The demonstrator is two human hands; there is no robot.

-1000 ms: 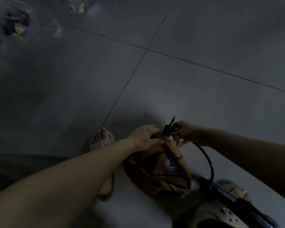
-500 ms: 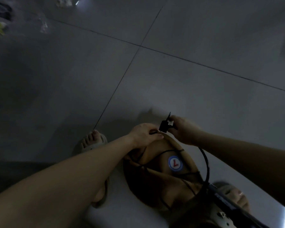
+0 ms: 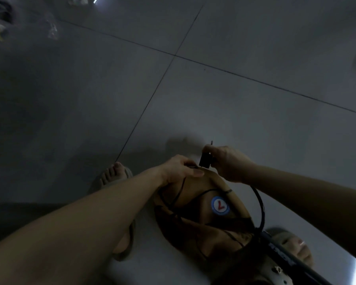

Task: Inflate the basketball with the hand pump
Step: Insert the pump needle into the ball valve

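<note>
The person is showing two bare forearms with no sleeves reaching the wrists. The left hand (image 3: 180, 169) and the right hand (image 3: 227, 163) are wearing no gloves, rings or watch that the dim light is revealing. On the feet they are wearing pale, soft-looking open-toed slides: the left slide (image 3: 119, 179) is leaving the toes uncovered, and the right slide (image 3: 292, 243) is showing a broad band.
</note>
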